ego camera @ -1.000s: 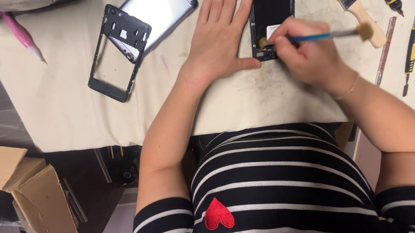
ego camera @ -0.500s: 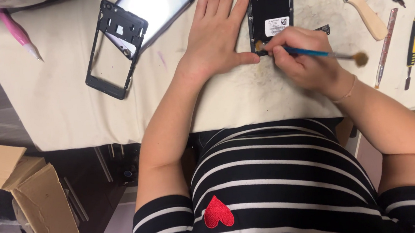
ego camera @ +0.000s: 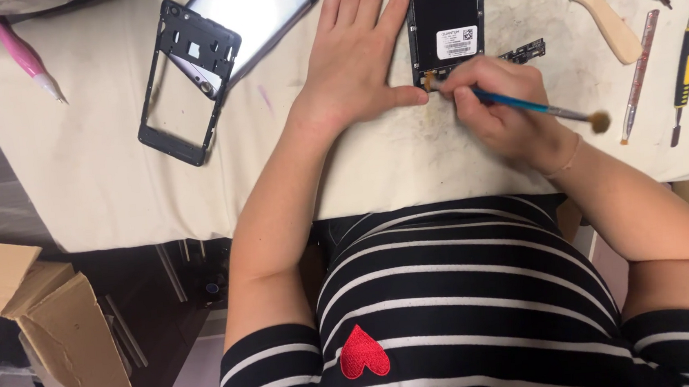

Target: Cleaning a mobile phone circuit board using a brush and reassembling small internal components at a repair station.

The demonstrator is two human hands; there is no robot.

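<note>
Head view: little changed from a moment earlier, brush end shifted slightly. Left hand [ego camera: 358, 53] open, flat on the cloth [ego camera: 97, 172] beside the opened phone [ego camera: 446, 22]. Right hand [ego camera: 502, 111] closed around a blue-handled brush [ego camera: 534, 106], tip at the phone's lower edge.

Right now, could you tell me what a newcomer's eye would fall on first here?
Most striking is the opened phone body at the top centre of the cloth-covered table, steadied by the flat left hand. The right hand works a thin blue brush at its lower edge. Further left lie a black phone frame and a silver back cover.
</note>
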